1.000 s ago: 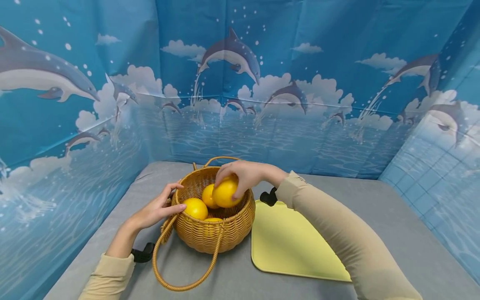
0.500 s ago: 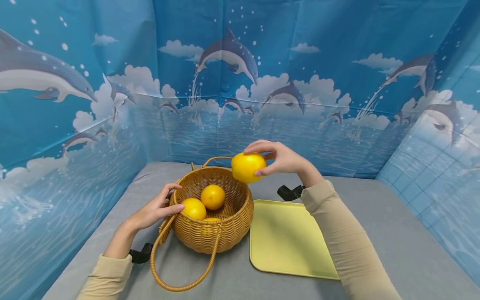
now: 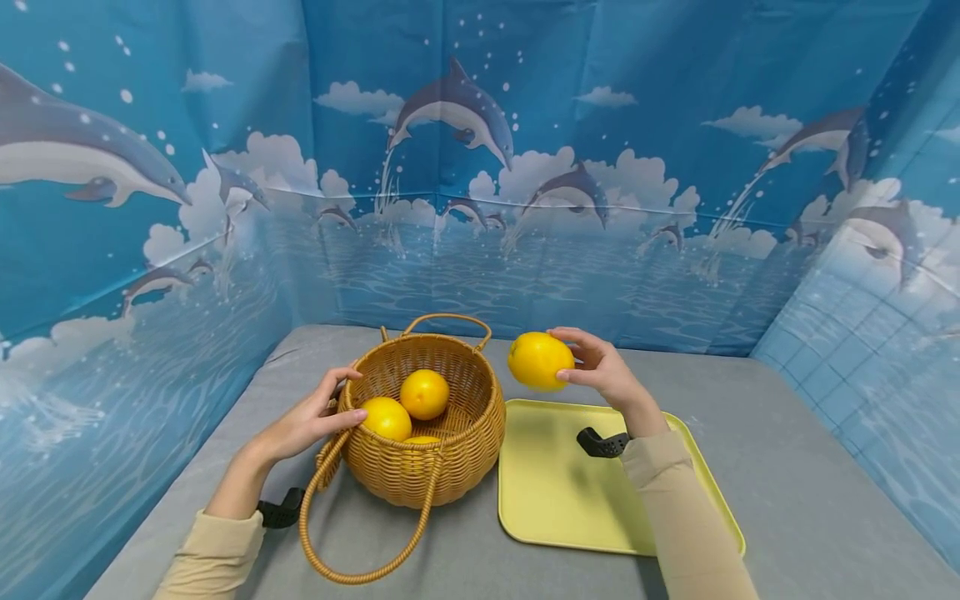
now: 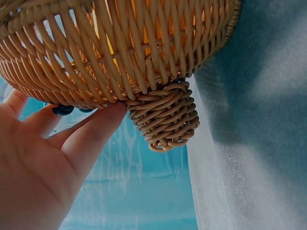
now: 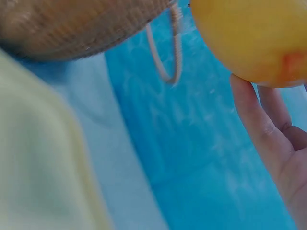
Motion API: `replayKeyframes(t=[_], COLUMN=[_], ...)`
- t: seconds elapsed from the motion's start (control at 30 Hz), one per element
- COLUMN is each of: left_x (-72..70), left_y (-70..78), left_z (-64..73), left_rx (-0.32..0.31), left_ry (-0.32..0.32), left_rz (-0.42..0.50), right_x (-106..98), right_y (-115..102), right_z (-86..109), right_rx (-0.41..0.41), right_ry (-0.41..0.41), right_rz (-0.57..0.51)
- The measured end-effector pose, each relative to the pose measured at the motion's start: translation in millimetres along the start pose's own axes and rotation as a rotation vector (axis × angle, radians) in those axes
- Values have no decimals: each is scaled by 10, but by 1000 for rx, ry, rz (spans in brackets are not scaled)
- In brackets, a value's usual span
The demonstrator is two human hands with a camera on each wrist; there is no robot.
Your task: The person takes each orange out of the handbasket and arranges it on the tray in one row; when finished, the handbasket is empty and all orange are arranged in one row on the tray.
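My right hand [image 3: 603, 375] holds an orange [image 3: 540, 361] by its right side, in the air above the back edge of a yellow tray [image 3: 577, 479]. Large in the right wrist view, the same orange [image 5: 254, 38] rests against the fingers. To the left stands a round wicker basket [image 3: 465, 467]. My left hand [image 3: 300, 425] grips its left rim, thumb tip over the edge; in the left wrist view its fingers [image 4: 93, 139] touch the woven wall. Inside the basket are an orange [image 3: 425, 394] in the middle, another orange [image 3: 386, 418] by my thumb, and a third [image 3: 422, 439], mostly hidden by the front rim.
One basket handle [image 3: 367, 575] hangs down in front onto the grey surface [image 3: 450, 550]; the other handle [image 3: 450, 317] stands up at the back. A blue dolphin-print curtain [image 3: 480, 250] encloses the back and sides. Black wrist mounts [image 3: 602, 442] sit on both wrists.
My right hand has lifted the orange out of the basket and carried it right, then a little lower, to above the tray's back edge. The left hand has stayed on the rim.
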State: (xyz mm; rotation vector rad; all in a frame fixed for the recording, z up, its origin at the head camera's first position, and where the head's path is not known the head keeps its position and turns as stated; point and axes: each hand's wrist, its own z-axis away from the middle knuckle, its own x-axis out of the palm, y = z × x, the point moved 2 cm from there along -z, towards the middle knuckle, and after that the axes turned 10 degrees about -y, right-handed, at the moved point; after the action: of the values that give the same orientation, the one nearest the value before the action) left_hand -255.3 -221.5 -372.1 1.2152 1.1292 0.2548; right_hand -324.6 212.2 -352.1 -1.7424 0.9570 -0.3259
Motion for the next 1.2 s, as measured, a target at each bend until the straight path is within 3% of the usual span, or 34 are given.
replayKeyframes(t=[0.23, 0.5, 0.9, 1.2], left_x=[13, 12, 13, 11], left_y=[-9, -9, -17, -8], left_z=[13, 4, -2, -4], left_rx=[-12, -12, -19, -27], left_ry=[4, 1, -2, 7], left_rz=[-4, -5, -1, 2], right_x=[89, 105, 167, 172], right_y=[289, 506, 746, 787], right_z=[242, 334, 337, 334], right_rx=[110, 245, 384, 485], right_ry=[110, 209, 234, 223], right_rz=[3, 39, 143, 199])
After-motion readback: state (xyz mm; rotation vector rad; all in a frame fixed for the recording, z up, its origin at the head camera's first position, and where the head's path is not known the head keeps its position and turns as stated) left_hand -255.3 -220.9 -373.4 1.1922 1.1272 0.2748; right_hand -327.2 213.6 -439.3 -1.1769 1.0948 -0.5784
